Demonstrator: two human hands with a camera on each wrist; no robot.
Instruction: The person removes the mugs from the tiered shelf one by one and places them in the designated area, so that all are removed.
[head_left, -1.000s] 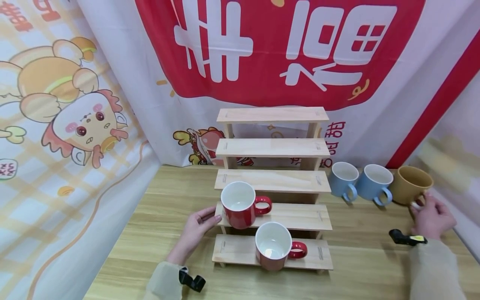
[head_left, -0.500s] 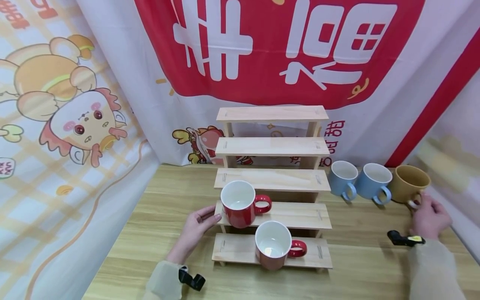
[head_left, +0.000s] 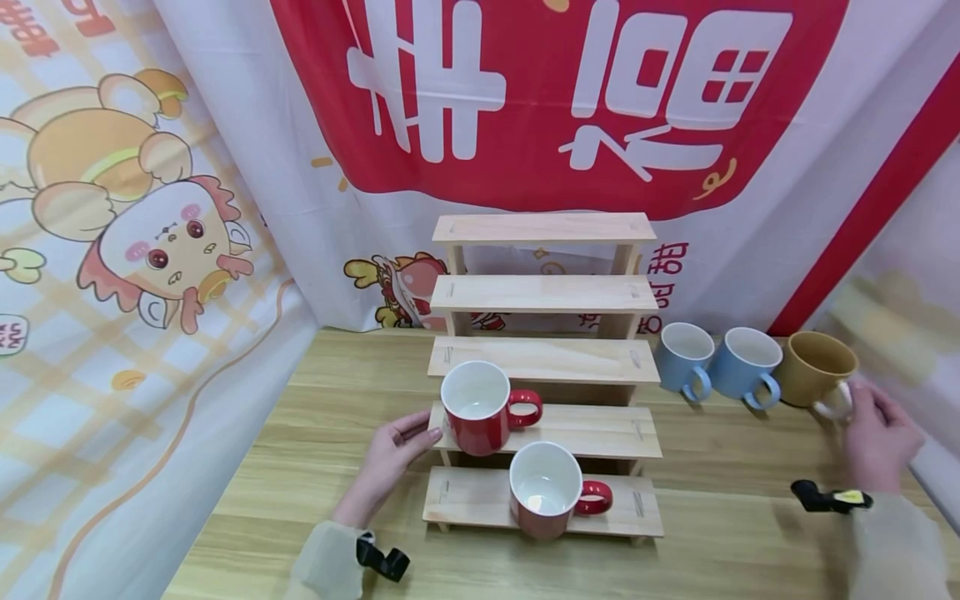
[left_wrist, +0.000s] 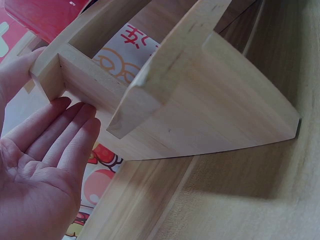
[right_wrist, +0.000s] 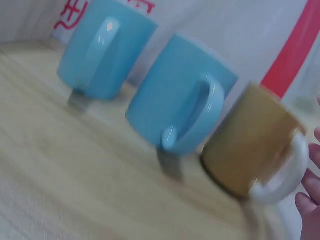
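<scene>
In the head view, a tiered wooden display rack (head_left: pixel 543 360) stands at the middle of the table. My left hand (head_left: pixel 396 450) holds the left end of one of its lower steps. The left wrist view shows its thumb at the board's edge and its long fingers (left_wrist: pixel 70 127) extended below. A red mug (head_left: pixel 477 421) with a white inside sits on that step, handle to the right; another red mug (head_left: pixel 542 508) is on the lowest step. At far right, a brown mug (head_left: pixel 806 375) with a white handle stands upright. Beside that handle is my right hand (head_left: pixel 879 437), fingers loosely bent and holding nothing.
Two light blue mugs, a left one (head_left: pixel 678 367) and a right one (head_left: pixel 738 371), stand in line with the brown mug, right of the rack. Behind everything hangs a printed cloth (head_left: pixel 375 292). More cloth closes off both sides of the wooden table (head_left: pixel 300 467).
The brown mug has shifted slightly left, closer to the blue mugs. My right hand has let go of its handle and drawn off to the right. The left hand stays where it was.
</scene>
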